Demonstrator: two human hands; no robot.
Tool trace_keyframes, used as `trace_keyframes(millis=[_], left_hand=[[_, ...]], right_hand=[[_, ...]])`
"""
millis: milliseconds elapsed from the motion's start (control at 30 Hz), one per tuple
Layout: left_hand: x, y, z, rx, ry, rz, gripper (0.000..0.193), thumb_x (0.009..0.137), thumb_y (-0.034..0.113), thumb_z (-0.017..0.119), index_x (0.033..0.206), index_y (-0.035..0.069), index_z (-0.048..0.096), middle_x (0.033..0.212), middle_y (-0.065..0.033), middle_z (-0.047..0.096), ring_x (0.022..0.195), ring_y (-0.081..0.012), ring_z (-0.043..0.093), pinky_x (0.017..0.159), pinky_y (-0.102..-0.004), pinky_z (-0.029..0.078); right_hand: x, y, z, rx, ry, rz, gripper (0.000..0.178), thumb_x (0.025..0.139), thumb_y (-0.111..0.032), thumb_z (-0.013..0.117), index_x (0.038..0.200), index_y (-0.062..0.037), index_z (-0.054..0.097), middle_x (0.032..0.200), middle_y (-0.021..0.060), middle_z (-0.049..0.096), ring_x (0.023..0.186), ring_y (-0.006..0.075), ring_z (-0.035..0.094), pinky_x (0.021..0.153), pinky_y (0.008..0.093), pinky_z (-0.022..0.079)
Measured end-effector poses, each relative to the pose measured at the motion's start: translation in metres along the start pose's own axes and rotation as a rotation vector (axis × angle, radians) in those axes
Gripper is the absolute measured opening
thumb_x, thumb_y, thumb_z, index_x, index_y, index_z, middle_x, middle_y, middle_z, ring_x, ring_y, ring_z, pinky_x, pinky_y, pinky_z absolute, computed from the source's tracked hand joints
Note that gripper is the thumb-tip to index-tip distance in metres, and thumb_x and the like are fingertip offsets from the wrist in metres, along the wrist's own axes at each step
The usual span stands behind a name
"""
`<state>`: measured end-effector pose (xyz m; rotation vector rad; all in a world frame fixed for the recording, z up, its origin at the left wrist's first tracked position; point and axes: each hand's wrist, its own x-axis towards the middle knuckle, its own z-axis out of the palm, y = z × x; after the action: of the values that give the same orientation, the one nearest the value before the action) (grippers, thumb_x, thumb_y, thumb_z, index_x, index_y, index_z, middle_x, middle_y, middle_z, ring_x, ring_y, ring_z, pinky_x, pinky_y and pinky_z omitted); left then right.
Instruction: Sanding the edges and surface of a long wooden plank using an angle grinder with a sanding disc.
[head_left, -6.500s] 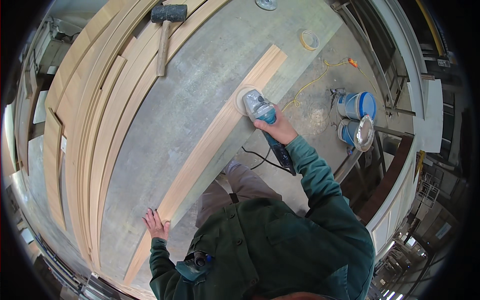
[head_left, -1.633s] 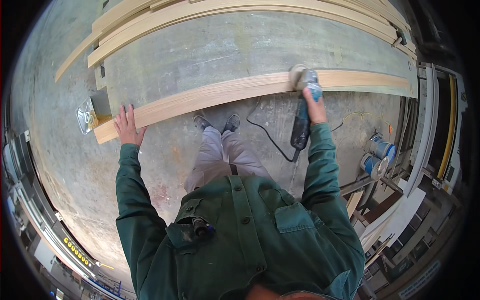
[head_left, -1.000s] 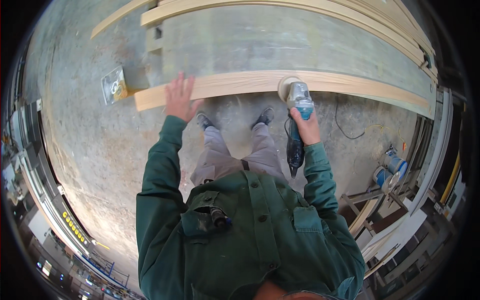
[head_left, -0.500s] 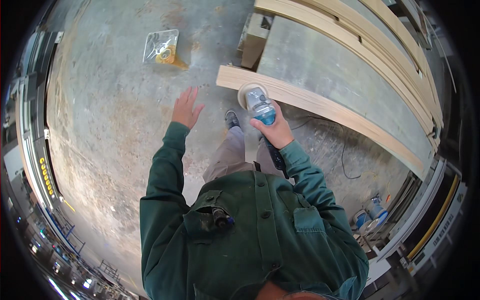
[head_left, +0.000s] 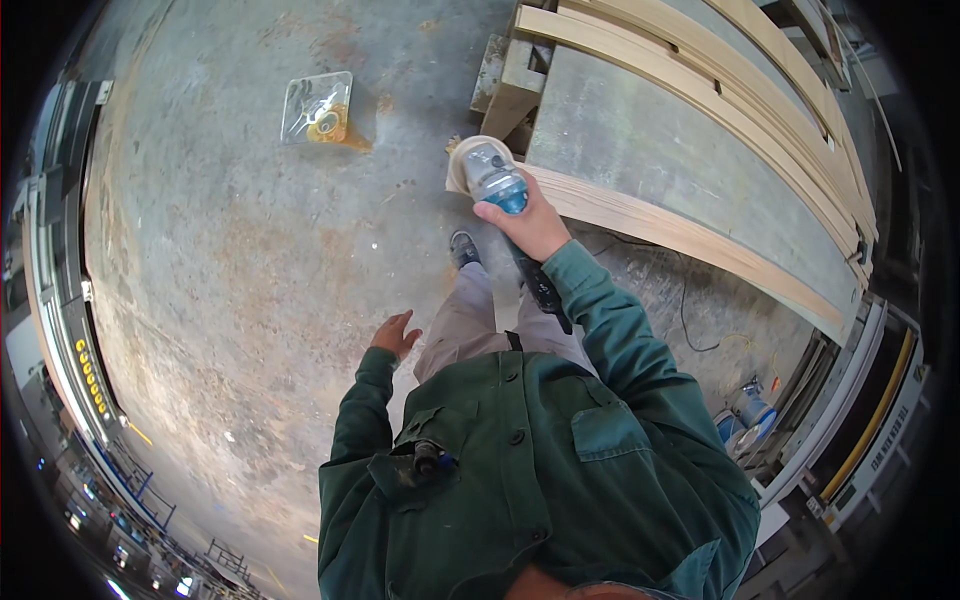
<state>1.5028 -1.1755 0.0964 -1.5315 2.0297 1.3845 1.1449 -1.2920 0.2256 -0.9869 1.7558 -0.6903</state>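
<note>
The right hand (head_left: 537, 222) is wrapped around a blue-and-black power sander with a silver head and a round, pale disc (head_left: 495, 180), holding it over the left end of a long, pale wooden board (head_left: 660, 222); whether disc and wood touch cannot be told. That board lies along the near edge of a grey, flat-topped bench (head_left: 640, 130), its end jutting past the bench's near left corner. The left hand (head_left: 397, 335) is empty, fingers loosely parted, hanging beside the person's thigh, well apart from the bench. Long, pale wooden strips (head_left: 690, 80) lie along the bench's far edge. On the grey concrete floor (head_left: 250, 250), beyond the bench's left edge, sits a clear, square plastic container with amber stuff in it (head_left: 318, 108)
</note>
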Motion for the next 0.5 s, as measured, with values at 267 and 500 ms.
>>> trace_keyframes(millis=[267,500], left_hand=[[0.054,0.039,-0.04,0.095,0.077,0.279,0.053,0.086,0.027,0.066,0.131,0.004,0.051,0.124,-0.0208,0.057,0.113,-0.0384,0.055,0.098,-0.0418,0.045],[0.096,0.191,-0.094,0.285,0.386,0.694,0.056,0.08,0.01,0.07,0.132,0.005,0.051,0.121,-0.0179,0.055,0.111,-0.0374,0.052,0.095,-0.0425,0.043]], right_hand=[[-0.055,0.053,-0.072,0.199,0.224,0.031,0.086,0.075,-0.04,0.081,0.138,0.0011,0.039,0.122,0.0153,0.058,0.112,0.0207,0.057,0.096,0.0317,0.044],[-0.097,0.127,-0.151,0.4,0.513,0.12,0.082,0.075,-0.04,0.081,0.133,0.0043,0.044,0.117,0.0137,0.059,0.106,0.0178,0.057,0.093,0.0301,0.045]])
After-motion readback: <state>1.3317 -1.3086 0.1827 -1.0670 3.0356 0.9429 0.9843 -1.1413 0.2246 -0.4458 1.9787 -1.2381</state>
